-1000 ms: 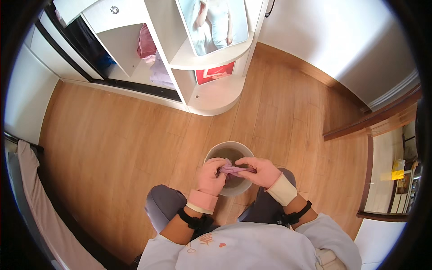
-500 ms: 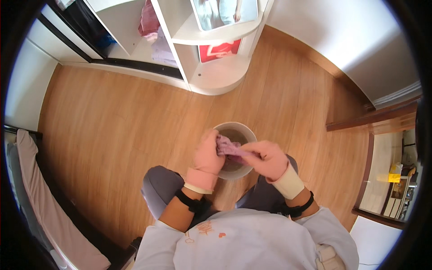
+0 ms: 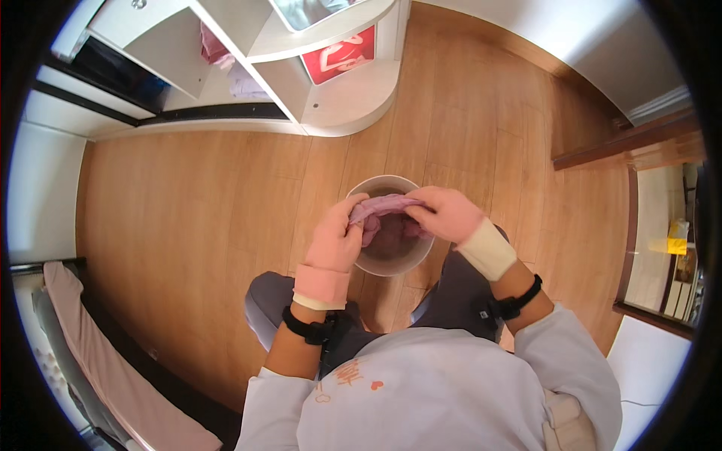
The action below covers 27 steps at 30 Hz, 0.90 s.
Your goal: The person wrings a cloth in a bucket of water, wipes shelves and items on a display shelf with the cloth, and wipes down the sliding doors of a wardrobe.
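A wet-looking purple cloth (image 3: 387, 203) is stretched between my hands over a white bucket (image 3: 383, 267). My left hand (image 3: 336, 233), in a pink glove with a cream cuff, grips the cloth's left end at the bucket's rim. At the other end my right hand (image 3: 450, 214), gloved the same way, pinches the cloth between thumb and fingers. Loose folds hang from both ends down into the bucket. Murky greyish water (image 3: 391, 244) shows inside it. The bucket stands on the floor between my knees.
A wooden floor (image 3: 188, 203) surrounds the bucket. Ahead stands a white shelf unit (image 3: 350, 113) holding pictures and folded clothes (image 3: 248, 84). To the left is a bed edge with a pink cover (image 3: 113, 353). A brown door frame (image 3: 624, 139) lies at the right.
My hands have moved apart and spread the bunched cloth into a stretched band across the bucket. The view has shifted, so the bucket sits higher in the picture.
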{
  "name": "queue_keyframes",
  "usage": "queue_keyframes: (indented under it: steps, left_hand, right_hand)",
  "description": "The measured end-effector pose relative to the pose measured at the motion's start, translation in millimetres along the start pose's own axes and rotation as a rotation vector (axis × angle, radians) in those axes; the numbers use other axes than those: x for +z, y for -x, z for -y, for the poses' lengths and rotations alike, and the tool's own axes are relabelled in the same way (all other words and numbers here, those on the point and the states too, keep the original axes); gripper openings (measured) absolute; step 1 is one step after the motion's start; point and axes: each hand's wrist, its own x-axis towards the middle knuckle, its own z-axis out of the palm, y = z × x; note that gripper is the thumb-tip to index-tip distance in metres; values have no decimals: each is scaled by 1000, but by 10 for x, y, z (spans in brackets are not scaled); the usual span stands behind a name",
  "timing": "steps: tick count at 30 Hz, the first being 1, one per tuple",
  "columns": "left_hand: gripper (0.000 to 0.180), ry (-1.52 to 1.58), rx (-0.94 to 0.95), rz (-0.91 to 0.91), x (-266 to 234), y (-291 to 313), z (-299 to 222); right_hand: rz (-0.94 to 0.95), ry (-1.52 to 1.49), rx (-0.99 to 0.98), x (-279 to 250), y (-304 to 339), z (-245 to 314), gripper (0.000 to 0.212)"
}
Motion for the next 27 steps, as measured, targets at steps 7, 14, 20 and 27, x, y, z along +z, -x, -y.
queue_keyframes:
  steps: [7,14,20,27]
  left_hand:
    - [28,-974,-90,192,152,-467,754]
    - [40,-1530,-278,518,282,-459,1356]
    - [39,-1459,-443,596,308,-586,1241]
    - [25,-965,-224,248,218,-462,677]
  right_hand:
    - [282,728,66,828,-730,-787,25]
    - [442,838,259,1153,-639,-931,36]
    - [546,772,249,958,-676,-765,33]
    - [349,559,93,743,-692,-981,27]
